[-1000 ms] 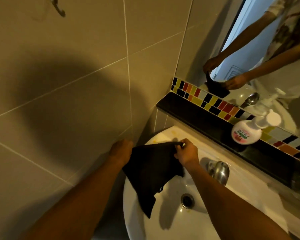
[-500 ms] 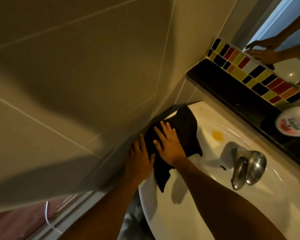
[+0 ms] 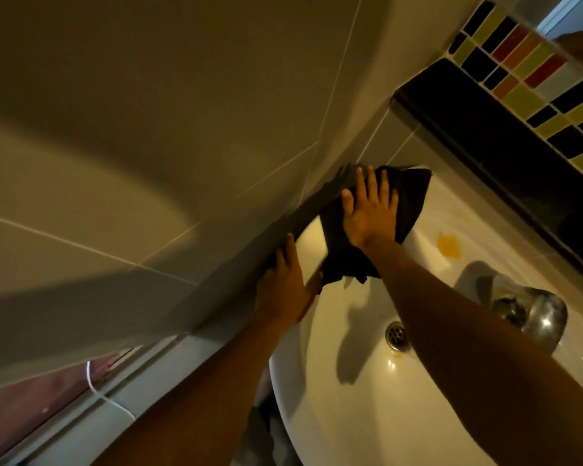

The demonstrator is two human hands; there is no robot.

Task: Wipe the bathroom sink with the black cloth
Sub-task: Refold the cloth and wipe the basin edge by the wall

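Note:
The black cloth (image 3: 408, 200) lies spread on the far left rim of the white sink (image 3: 347, 408), up against the tiled wall. My right hand (image 3: 367, 210) presses flat on the cloth with its fingers apart. My left hand (image 3: 285, 287) rests flat on the sink's left rim, its thumb at the cloth's lower corner. A yellow stain (image 3: 449, 244) marks the rim to the right of the cloth.
A chrome tap (image 3: 535, 317) stands at the right of the basin, with the drain (image 3: 396, 334) below it. A black ledge (image 3: 505, 153) and coloured mosaic tiles (image 3: 532, 79) run behind the sink. Beige wall tiles (image 3: 148, 129) close off the left.
The cloth went from hanging between both hands over the basin to lying flat on the left rim. My right hand has slid it further along the rim toward the back corner.

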